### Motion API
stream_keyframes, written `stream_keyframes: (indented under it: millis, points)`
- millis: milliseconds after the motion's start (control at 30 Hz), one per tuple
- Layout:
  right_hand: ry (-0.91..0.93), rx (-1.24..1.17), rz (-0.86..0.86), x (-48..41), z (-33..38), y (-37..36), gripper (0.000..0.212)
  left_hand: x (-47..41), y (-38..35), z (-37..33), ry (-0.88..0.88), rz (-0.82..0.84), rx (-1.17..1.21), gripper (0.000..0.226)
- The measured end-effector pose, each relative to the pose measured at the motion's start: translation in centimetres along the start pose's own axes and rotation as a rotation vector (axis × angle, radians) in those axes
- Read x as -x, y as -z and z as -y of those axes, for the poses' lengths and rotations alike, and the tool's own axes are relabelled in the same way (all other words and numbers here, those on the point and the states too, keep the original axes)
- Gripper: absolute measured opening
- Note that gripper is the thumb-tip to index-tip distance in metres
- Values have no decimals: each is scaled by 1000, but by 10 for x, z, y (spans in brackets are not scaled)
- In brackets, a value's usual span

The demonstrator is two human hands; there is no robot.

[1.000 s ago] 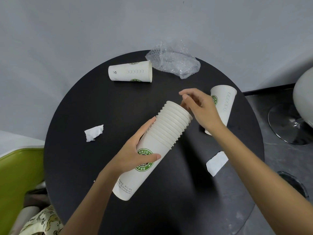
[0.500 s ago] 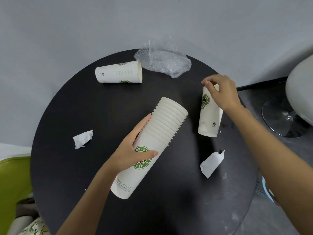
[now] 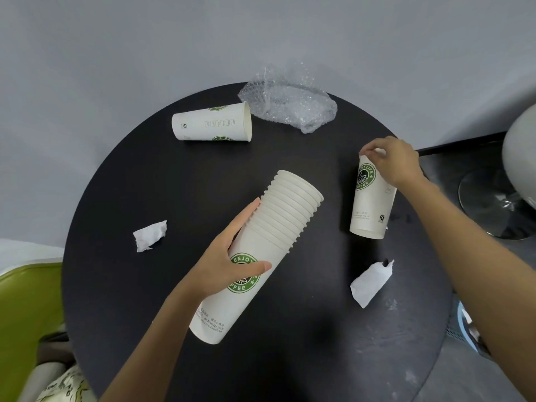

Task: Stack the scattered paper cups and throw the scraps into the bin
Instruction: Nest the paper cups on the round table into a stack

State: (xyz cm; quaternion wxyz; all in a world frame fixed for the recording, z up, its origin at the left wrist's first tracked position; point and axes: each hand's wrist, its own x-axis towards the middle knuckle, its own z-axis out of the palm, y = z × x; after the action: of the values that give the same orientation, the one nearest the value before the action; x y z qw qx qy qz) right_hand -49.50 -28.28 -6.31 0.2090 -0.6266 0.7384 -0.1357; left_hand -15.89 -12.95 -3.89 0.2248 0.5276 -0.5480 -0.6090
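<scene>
My left hand (image 3: pixel 229 261) grips a tilted stack of several white paper cups (image 3: pixel 261 250) with a green logo, held over the middle of the round black table (image 3: pixel 145 175). At the table's right side my right hand (image 3: pixel 390 159) pinches the rim of a single cup (image 3: pixel 371 207). Another single cup (image 3: pixel 211 124) lies on its side at the back left. A crumpled paper scrap (image 3: pixel 149 235) lies at the left and a second scrap (image 3: pixel 371 282) at the right. Clear bubble wrap (image 3: pixel 290 104) sits at the back edge.
A bin (image 3: pixel 467 329) with a blue rim shows partly under my right forearm, beside the table. A green seat (image 3: pixel 26 314) stands at the lower left. A white chair with a chrome base (image 3: pixel 493 195) stands at the right. A grey wall runs behind the table.
My right hand left the top of the stack, moved right and took the single cup by its rim. The stack stays in my left hand.
</scene>
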Motion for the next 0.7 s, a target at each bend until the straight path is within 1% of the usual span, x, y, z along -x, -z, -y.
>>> stream_keyframes:
  millis: [167,400,533,700]
  points:
    - [-34,-87,17,6,8,6,20,3,2,0,6,0,3,98]
    - [11,-297,-37,17,18,14,22,10,6,1,4,18,-3,98]
    - [53,-393,-105,25,26,14,20,16,12,2,3,21,-36,99]
    - [44,-543,-218,40,41,20,23,26,19,3,19,29,-70,99]
